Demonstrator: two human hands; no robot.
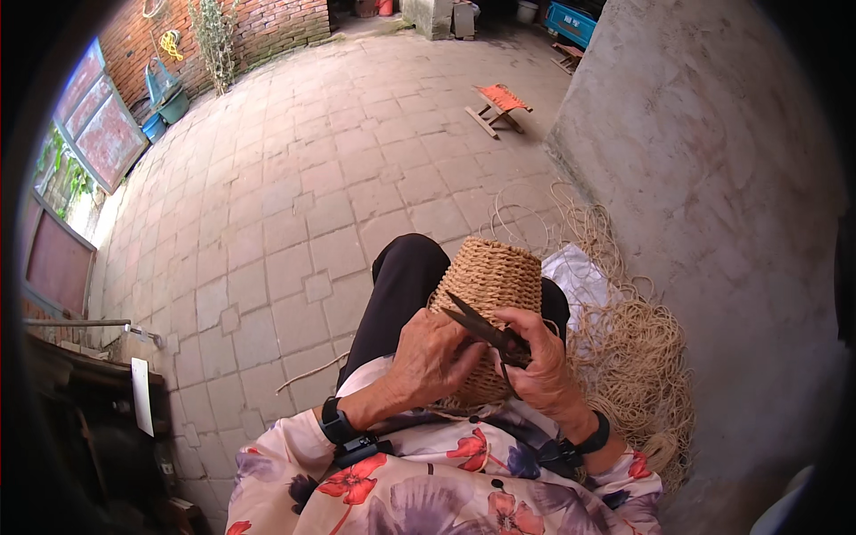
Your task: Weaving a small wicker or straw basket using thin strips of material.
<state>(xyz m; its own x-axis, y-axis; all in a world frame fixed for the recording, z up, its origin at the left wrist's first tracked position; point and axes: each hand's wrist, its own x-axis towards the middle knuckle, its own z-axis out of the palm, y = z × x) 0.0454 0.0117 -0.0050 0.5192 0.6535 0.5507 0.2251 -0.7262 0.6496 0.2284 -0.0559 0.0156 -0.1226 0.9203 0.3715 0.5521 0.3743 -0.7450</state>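
A tan woven basket (492, 272), made of twisted cord, rests on my lap between my dark-trousered knees. My right hand (542, 367) is closed round a pair of dark scissors (480, 328). The scissors' blades are parted and point up and left, across the front of the basket. My left hand (432, 357) is closed against the basket's near left side, its fingertips close to the blades. Whether a cord end is pinched there is hidden. One loose cord (312, 372) trails out to the left of my leg.
To my right, a big tangled heap of cord (633, 374) lies by a white sheet (575, 272) and a grey wall (704, 178). An orange folding stool (502, 100) stands ahead on the paved floor (294, 205). Dark furniture (98, 428) is at the left.
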